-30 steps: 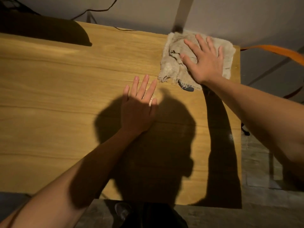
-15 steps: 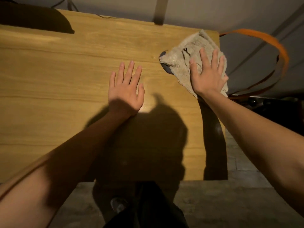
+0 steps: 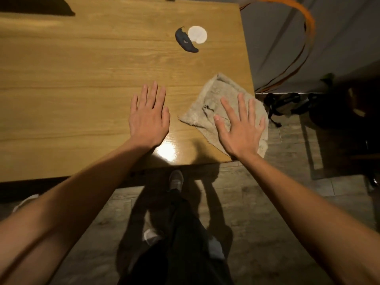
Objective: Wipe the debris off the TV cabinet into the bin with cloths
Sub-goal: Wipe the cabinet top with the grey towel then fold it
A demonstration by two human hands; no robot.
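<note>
A beige cloth lies at the front right corner of the wooden TV cabinet, partly hanging over its right edge. My right hand presses flat on the cloth with fingers spread. My left hand rests flat on the bare wood just left of the cloth, holding nothing. Farther back on the cabinet lie a dark curved scrap and a white round piece, touching each other. No bin is recognisable in view.
An orange cable loops beside the cabinet's right edge. Dark objects sit on the tiled floor to the right. My leg and shoe stand in front of the cabinet. A dark shadow falls on the far left.
My right hand slid the cloth from the far right corner toward the front right corner. The dark scrap and white piece are now uncovered behind it. My left hand stayed flat on the wood.
</note>
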